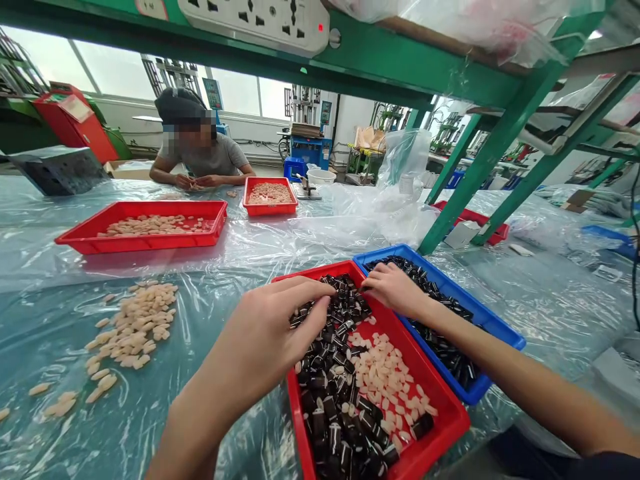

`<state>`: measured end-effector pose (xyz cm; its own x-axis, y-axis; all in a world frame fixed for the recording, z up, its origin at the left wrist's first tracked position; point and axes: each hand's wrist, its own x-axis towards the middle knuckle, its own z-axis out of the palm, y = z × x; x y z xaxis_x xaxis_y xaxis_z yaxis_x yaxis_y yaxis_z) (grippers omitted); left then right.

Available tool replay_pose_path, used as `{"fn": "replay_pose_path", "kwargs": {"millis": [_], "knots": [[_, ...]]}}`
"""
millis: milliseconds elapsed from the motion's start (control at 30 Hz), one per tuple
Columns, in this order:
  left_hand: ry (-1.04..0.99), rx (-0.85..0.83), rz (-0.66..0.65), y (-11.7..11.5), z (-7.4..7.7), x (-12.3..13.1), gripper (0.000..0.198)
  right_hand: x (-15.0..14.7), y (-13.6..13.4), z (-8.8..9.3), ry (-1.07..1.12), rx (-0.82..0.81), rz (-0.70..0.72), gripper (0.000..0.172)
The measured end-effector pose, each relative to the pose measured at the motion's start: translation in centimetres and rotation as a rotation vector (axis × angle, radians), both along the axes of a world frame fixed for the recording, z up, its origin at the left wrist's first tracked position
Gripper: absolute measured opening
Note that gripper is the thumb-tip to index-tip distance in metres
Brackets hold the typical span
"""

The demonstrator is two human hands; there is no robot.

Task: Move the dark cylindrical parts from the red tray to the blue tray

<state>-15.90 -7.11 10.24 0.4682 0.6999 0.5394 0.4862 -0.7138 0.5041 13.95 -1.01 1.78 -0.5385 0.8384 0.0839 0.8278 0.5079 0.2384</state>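
Observation:
Over a red tray point(453, 427) of small black cylindrical pieces point(335, 400) and pale flat oval pieces point(383, 367), my left hand point(273, 327) is closed, thumb and forefinger nearly together above the black pieces. Whatever sits between those fingertips is too small to make out. My right hand point(397, 290) reaches across the blue tray point(505, 337), its fingers curled together by the shared edge of the two trays. Something dark shows at its fingertips, but I cannot tell what. More black pieces point(440, 293) fill the blue tray, partly hidden by my right forearm.
Loose pale pieces point(137, 327) lie on the plastic-covered table point(210, 373) at left. Two more red trays point(150, 243) point(270, 208) hold pale pieces. Across the table sits a person point(220, 150). A green frame point(480, 173) with a power strip point(260, 23) spans overhead; clear bags point(405, 167) stand near its post.

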Motion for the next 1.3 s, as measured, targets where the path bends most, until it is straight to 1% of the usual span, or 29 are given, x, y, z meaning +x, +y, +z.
{"fn": "replay_pose_path", "kwargs": {"millis": [67, 100, 133, 167, 200, 267, 367, 467, 533, 633, 767, 800, 833, 867, 967, 1033, 1067, 1133, 1200, 1233, 1300], "knots": [[-0.021, 0.012, 0.018, 0.1, 0.1, -0.5, 0.017, 2.2, -1.0, 1.8, -0.069, -0.020, -0.178, 0.017], [-0.029, 0.010, 0.025, 0.2, 0.1, -0.6, 0.017, 3.0, -1.4, 2.6, -0.105, -0.057, -0.240, 0.021], [-0.032, 0.004, 0.031, 0.3, 0.0, -0.7, 0.017, 3.3, -1.6, 3.2, -0.123, -0.094, -0.270, 0.027], [-0.030, -0.003, 0.033, 0.4, 0.0, -0.8, 0.018, 3.3, -1.7, 3.6, -0.118, -0.121, -0.264, 0.033], [-0.025, -0.009, 0.035, 0.5, 0.0, -0.8, 0.018, 2.9, -1.6, 3.7, -0.092, -0.129, -0.226, 0.035], [-0.007, -0.012, 0.032, 0.6, -0.1, -0.7, 0.019, 1.1, -1.2, 2.9, -0.056, -0.115, -0.113, 0.031], [0.024, 0.008, 0.015, 0.4, 0.1, -0.3, 0.020, -2.1, -0.3, 0.6, -0.193, -0.174, 0.042, 0.024], [0.045, 0.010, -0.009, 0.0, 0.2, 0.0, 0.021, -3.6, 0.2, -1.1, -0.267, -0.187, 0.096, 0.017], [0.051, -0.008, -0.016, -0.2, 0.3, 0.0, 0.022, -3.5, 0.4, -1.3, -0.258, -0.165, 0.104, 0.011], [0.061, -0.036, -0.001, -0.1, 0.2, -0.1, 0.022, -2.8, 0.6, -0.7, -0.234, -0.136, 0.110, 0.017], [0.089, -0.099, 0.022, 0.8, -0.2, 0.0, 0.023, -2.3, 0.8, 0.2, -0.155, -0.068, 0.066, 0.022], [0.103, -0.122, 0.025, 1.1, -0.5, 0.0, 0.024, -2.4, 0.8, 0.3, -0.084, -0.046, 0.046, 0.022], [0.122, -0.144, 0.030, 1.4, -0.7, 0.1, 0.025, -2.6, 0.8, 0.4, 0.041, -0.028, 0.020, 0.022], [0.144, -0.168, 0.043, 1.9, -1.1, 0.3, 0.026, -2.9, 0.7, 0.6, 0.225, -0.015, -0.007, 0.021], [0.185, -0.220, 0.128, 3.1, -2.3, 0.8, 0.035, -4.5, 0.0, 1.1, 0.955, -0.065, -0.055, 0.014], [0.153, -0.247, 0.148, 3.9, -3.1, 1.3, 0.045, -5.8, -0.5, 1.3, 1.318, -0.167, -0.029, 0.016], [0.112, -0.265, 0.121, 4.2, -3.5, 1.6, 0.047, -6.4, -0.7, 1.3, 1.447, -0.205, -0.012, 0.018], [0.019, -0.302, 0.051, 4.8, -4.2, 2.1, 0.043, -7.1, -0.5, 1.0, 1.605, -0.201, -0.011, 0.021], [-0.061, -0.301, 0.050, 5.2, -4.9, 2.4, 0.038, -7.2, -0.2, 0.4, 1.664, -0.231, -0.007, 0.023], [-0.079, -0.300, 0.065, 5.4, -5.3, 2.6, 0.036, -7.1, -0.2, 0.0, 1.662, -0.256, 0.002, 0.024], [-0.094, -0.294, 0.102, 5.7, -6.1, 2.8, 0.030, -6.9, -0.3, -0.8, 1.581, -0.308, 0.023, 0.026]]}}
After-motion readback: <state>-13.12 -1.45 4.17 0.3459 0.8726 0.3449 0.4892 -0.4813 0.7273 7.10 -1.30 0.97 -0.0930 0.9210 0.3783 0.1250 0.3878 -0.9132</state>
